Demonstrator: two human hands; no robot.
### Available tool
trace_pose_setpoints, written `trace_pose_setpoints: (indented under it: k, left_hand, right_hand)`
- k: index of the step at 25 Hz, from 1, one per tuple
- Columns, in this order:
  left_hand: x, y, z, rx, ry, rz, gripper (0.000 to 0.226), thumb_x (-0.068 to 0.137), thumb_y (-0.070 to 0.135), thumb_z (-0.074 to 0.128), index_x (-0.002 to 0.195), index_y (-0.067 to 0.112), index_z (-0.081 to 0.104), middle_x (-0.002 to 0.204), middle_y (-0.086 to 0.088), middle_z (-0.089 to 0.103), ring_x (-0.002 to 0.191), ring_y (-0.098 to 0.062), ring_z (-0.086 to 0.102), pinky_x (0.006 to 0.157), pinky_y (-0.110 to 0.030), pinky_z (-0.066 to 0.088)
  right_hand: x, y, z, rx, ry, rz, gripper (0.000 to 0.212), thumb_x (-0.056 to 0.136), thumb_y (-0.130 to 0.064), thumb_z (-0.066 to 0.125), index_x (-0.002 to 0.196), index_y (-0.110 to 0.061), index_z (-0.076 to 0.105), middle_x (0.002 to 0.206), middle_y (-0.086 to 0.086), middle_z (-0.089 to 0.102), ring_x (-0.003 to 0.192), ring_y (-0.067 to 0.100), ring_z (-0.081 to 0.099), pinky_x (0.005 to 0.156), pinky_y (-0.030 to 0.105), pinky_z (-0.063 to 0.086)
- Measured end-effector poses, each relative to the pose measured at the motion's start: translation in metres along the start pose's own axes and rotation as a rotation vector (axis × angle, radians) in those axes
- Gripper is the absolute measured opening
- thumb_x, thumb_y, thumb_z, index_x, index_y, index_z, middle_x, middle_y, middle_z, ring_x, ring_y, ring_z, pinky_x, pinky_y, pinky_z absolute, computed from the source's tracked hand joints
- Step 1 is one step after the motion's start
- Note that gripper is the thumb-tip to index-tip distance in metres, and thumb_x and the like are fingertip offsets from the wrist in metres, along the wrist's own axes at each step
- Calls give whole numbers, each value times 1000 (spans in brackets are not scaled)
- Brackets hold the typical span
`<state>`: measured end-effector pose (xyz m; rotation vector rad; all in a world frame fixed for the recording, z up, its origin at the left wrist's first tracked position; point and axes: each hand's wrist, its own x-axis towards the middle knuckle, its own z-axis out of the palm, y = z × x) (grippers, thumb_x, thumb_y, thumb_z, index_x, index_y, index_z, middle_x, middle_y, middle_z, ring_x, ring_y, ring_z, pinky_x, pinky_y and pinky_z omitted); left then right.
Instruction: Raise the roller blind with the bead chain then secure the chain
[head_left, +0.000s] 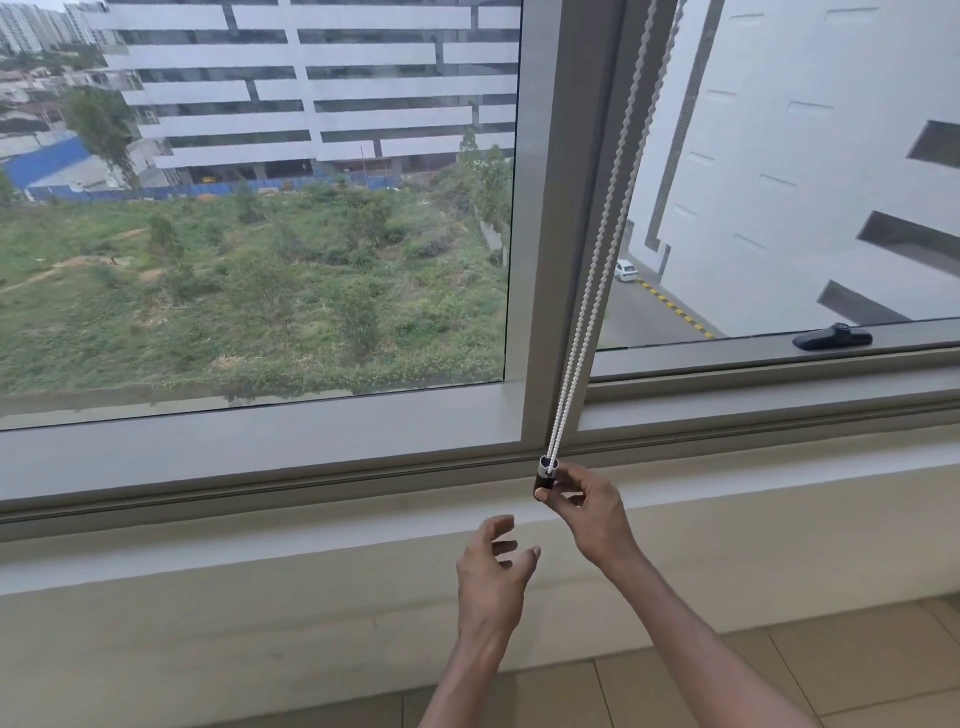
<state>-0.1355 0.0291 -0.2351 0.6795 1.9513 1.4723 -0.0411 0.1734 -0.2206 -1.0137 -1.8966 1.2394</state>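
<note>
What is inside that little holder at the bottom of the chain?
The bead chain loops into the holder's open top. The right hand pinches its dark lower part, so what is deeper inside stays hidden.

White, seemingly plastic bead chain (597, 270); matt window frame (550, 260).

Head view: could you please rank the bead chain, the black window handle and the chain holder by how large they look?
1. bead chain, running up out of frame
2. black window handle
3. chain holder, partly covered by the right hand

The handle sits farther away, so its true size is unsure.
</note>
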Motion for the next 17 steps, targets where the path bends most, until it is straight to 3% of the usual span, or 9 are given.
trace_pose_setpoints:
  k: [7, 10, 12, 14, 17]
  left_hand:
    - [-30, -13, -5, 80, 5, 31, 38, 92, 16, 78, 128, 21, 67, 127, 8, 71, 109, -5, 68, 78, -11, 49]
    - [-49, -4, -7, 150, 61, 67, 35, 96, 17, 74, 130, 17, 67, 130, 4, 72, 110, -12, 69, 88, -21, 54]
    - [-63, 0, -6, 220, 89, 95, 37, 97, 17, 72, 134, 15, 66, 134, 1, 72, 112, -15, 69, 96, -31, 56]
    - [-81, 7, -3, 293, 117, 107, 40, 99, 18, 70, 138, 13, 64, 139, -1, 70, 117, -17, 68, 101, -32, 54]
    - [-110, 23, 12, 370, 155, 86, 47, 100, 19, 67, 146, 12, 58, 146, -4, 67, 130, -22, 65, 107, -33, 50]
  right_hand:
    - [-27, 11, -14, -49, 91, 21, 18, 87, -16, 82, 102, -20, 75, 90, -9, 77, 81, -6, 68, 72, 8, 50]
    - [-39, 8, -27, -34, 84, 22, 14, 91, -17, 79, 102, -22, 73, 89, -6, 76, 80, -9, 68, 74, 10, 48]
    - [-49, 9, -37, -4, 69, 13, 12, 93, -17, 77, 104, -21, 74, 92, -3, 77, 83, -4, 69, 77, 17, 48]
    - [-61, 11, -47, 42, 54, 29, 16, 92, -15, 77, 108, -19, 74, 96, 1, 77, 89, 6, 71, 81, 20, 48]
    - [-74, 14, -66, 138, 55, 76, 36, 88, -10, 81, 122, -12, 69, 107, 6, 75, 94, 17, 70, 85, 20, 50]
